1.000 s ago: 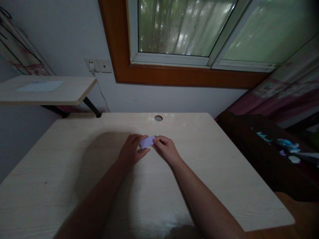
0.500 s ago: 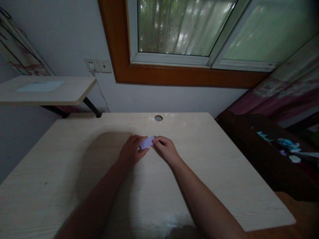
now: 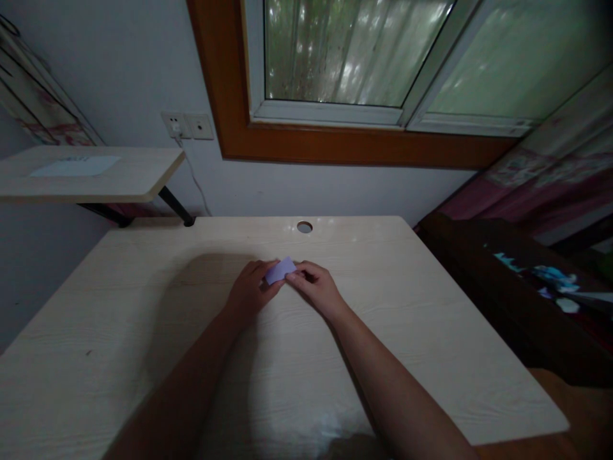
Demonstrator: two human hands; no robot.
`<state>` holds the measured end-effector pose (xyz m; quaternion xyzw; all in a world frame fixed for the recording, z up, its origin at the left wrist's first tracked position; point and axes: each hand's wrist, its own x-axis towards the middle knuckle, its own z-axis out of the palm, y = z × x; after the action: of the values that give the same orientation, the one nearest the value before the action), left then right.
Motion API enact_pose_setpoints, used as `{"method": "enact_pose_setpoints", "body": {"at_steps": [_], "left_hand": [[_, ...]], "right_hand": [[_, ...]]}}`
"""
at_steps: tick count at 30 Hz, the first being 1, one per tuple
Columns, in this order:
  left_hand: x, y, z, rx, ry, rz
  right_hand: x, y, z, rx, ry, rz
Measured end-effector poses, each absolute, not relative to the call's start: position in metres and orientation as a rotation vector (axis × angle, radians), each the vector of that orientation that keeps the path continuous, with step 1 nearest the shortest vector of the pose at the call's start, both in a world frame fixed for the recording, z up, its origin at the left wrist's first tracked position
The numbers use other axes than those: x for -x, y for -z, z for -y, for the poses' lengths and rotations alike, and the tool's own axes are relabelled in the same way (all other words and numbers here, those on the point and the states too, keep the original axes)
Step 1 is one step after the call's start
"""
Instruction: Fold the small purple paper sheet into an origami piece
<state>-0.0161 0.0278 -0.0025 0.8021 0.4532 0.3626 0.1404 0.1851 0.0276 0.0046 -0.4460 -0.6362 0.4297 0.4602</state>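
Small pale-lilac folded paper slip (image 3: pixel 281 269) at mid-desk, long axis left-right, right end tilted up toward window. Left hand (image 3: pixel 249 292) and right hand (image 3: pixel 317 289) each pinch one end, fingers curled. Light woodgrain desk (image 3: pixel 119 306): round cable hole (image 3: pixel 304 227) just beyond. Open surface all around; dark chest (image 3: pixel 502 300) past right edge.

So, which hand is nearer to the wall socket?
Left. The left hand holds one end of the purple paper, below and right of the wall socket; the right hand grips the other end, farther right.
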Motion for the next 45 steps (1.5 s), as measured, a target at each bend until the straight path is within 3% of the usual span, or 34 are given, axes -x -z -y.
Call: {"method": "enact_pose_setpoints", "body": {"at_steps": [26, 34, 45], "left_hand": [[0.019, -0.011, -0.025, -2.090, -0.962, -1.177], [0.021, -0.007, -0.027, -1.883, -0.908, -1.345], [0.025, -0.005, -0.028, -1.580, -0.869, -1.279]], "right_hand": [[-0.186, 0.004, -0.032, 1.091, -0.935, 1.650], [-0.187, 0.001, -0.031, 1.114, -0.900, 1.773], [-0.186, 0.004, -0.030, 1.118, -0.966, 1.588]]}}
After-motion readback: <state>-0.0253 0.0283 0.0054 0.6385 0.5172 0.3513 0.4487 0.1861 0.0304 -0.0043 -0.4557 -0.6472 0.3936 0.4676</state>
